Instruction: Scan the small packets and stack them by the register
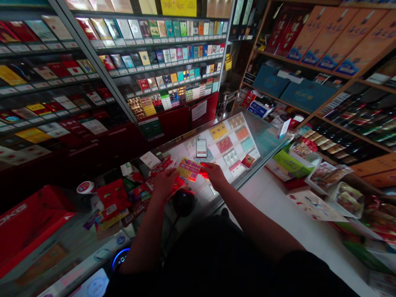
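Note:
Both my hands reach over a glass shop counter (266, 140). My left hand (163, 181) and my right hand (214, 174) hold a yellow and pink printed card (188, 168) between them, each at one end, just above the glass. A red glow lights the card's edge under my right fingers. A smartphone (201, 147) with a lit screen lies on the glass just beyond the card. A black round scanner (184, 202) sits on the counter below my hands.
Packs show under the glass (230, 144). Red packets and slips (130, 194) clutter the counter's left part beside a red carton (27, 227). Wall racks of cigarette packs (161, 53) stand behind. Shelves with boxes and bottles (324, 62) line the right side.

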Demonstrator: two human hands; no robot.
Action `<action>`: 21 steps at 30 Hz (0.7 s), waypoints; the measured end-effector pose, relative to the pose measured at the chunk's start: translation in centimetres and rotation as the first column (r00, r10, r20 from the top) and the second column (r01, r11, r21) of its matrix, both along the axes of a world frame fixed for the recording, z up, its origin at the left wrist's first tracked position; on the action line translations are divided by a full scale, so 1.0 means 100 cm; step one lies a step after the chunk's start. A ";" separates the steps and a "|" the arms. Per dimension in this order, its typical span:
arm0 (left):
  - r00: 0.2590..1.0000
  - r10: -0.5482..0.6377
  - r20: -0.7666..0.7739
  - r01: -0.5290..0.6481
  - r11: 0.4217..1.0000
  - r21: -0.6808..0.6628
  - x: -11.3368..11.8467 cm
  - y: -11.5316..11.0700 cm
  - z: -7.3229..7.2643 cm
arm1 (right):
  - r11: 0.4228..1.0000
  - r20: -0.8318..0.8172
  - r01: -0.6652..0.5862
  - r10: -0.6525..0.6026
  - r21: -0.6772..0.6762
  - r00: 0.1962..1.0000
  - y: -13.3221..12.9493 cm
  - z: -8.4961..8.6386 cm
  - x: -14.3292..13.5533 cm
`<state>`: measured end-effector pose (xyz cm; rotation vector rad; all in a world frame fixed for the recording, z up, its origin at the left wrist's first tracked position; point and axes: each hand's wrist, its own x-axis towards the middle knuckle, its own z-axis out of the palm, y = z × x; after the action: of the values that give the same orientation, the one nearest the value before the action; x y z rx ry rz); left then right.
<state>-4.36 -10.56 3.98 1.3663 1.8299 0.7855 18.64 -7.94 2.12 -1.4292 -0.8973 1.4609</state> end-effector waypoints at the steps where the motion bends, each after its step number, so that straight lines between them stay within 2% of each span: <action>1: 1.000 -0.003 0.010 0.003 1.000 -0.005 0.000 0.001 -0.002 | 1.000 0.002 -0.011 0.011 0.003 1.000 -0.001 -0.001 0.000; 5: 0.999 0.001 0.045 0.000 0.999 -0.042 0.001 0.001 -0.004 | 0.999 0.056 -0.043 0.043 0.004 0.998 -0.005 -0.008 0.001; 9: 0.999 0.005 0.052 -0.002 0.998 -0.068 0.003 0.000 -0.006 | 0.996 0.190 -0.060 0.047 0.064 0.981 -0.010 -0.014 0.001; 14: 0.997 -0.007 0.079 0.012 0.998 -0.065 -0.003 0.001 -0.022 | 0.975 0.362 -0.130 0.057 0.181 0.930 -0.017 -0.015 0.003; 17: 0.993 0.011 0.115 -0.001 0.997 -0.081 -0.005 0.001 -0.027 | 0.976 0.354 -0.135 0.068 0.168 0.933 -0.019 -0.014 0.001; 21: 0.993 0.022 0.117 -0.014 0.997 -0.072 -0.003 0.001 -0.022 | 0.984 0.289 -0.113 0.069 0.138 0.955 -0.018 -0.018 -0.001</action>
<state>-4.64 -10.47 1.81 1.2341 1.7635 0.7859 18.53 -9.75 0.35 -1.5210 -1.2424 1.2401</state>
